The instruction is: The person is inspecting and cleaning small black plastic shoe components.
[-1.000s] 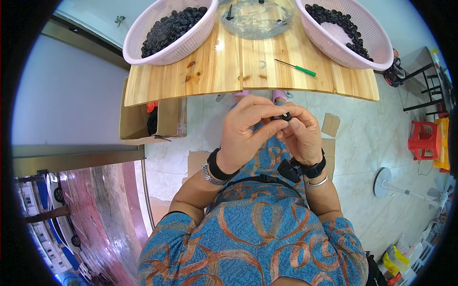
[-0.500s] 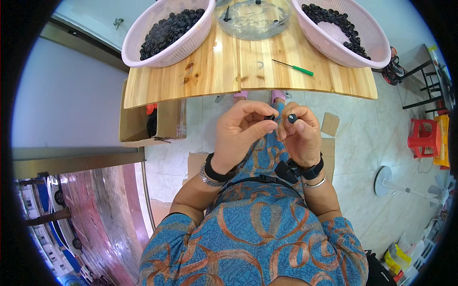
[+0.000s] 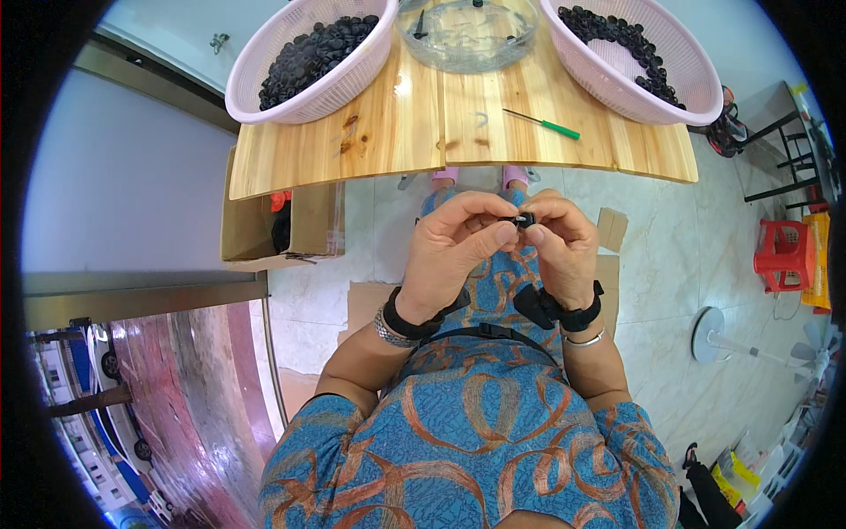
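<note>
Above my lap, just off the near table edge, my left hand (image 3: 456,242) and my right hand (image 3: 564,240) meet fingertip to fingertip. My right thumb and fingers pinch a small black plastic part (image 3: 527,219) with a light spot on it. Another small black piece, mostly hidden, is pinched in my left fingertips and touches or sits right beside the first. Whether the two are joined I cannot tell. On the table, a thin screwdriver with a green handle (image 3: 560,130) lies beyond my right hand.
Pink baskets of small black parts stand on the wooden table (image 3: 397,132): the left basket (image 3: 352,93) fuller, the right basket (image 3: 608,93) sparser. Between them sits a clear round tray (image 3: 467,62). A cardboard box (image 3: 317,220) stands under the table's left; a red stool (image 3: 780,256) is far right.
My hands have come together, closing the gap between the two black parts. The part in my right hand has turned and moved slightly left.
</note>
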`<state>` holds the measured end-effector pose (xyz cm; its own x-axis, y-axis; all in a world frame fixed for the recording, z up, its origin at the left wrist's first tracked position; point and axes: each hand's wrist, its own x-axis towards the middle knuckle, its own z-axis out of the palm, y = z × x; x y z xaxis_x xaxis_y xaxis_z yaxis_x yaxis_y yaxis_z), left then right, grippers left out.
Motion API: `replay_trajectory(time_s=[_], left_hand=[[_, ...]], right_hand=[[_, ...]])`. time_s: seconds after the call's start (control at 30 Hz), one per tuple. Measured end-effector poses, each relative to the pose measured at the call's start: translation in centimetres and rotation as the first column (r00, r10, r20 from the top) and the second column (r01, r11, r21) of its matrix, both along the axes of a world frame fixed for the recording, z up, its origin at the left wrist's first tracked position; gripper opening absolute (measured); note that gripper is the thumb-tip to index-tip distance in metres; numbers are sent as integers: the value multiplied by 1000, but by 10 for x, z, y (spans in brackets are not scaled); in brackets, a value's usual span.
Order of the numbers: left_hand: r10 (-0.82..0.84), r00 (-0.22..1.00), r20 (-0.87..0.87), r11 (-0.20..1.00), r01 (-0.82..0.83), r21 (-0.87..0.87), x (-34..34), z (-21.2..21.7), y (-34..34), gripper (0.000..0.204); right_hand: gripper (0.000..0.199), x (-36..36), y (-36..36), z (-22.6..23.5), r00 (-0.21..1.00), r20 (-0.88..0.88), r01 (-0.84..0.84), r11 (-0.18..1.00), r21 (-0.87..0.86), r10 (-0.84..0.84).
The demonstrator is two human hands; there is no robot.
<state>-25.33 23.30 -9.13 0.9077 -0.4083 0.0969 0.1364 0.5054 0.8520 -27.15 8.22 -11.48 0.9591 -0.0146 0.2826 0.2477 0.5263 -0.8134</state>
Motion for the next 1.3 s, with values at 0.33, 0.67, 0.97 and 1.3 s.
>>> replay_trajectory(time_s=[0.33,0.67,0.97,1.3], left_hand=[[32,999,28,988,-35,149,-3,1,-5,16],[71,996,47,995,-74,64,-1,-5,-8,13],[82,994,70,994,-87,65,-2,-8,-7,14],[-138,935,-326,962,48,-270,8,-7,12,28]], right_hand=[[19,-1,-1,-2,995,37,95,992,-88,-93],[22,-5,1,1,961,157,266,910,-317,-226],[23,-5,3,1,924,268,359,857,-370,-272],[20,-4,-9,15,969,122,247,869,-428,-215]])
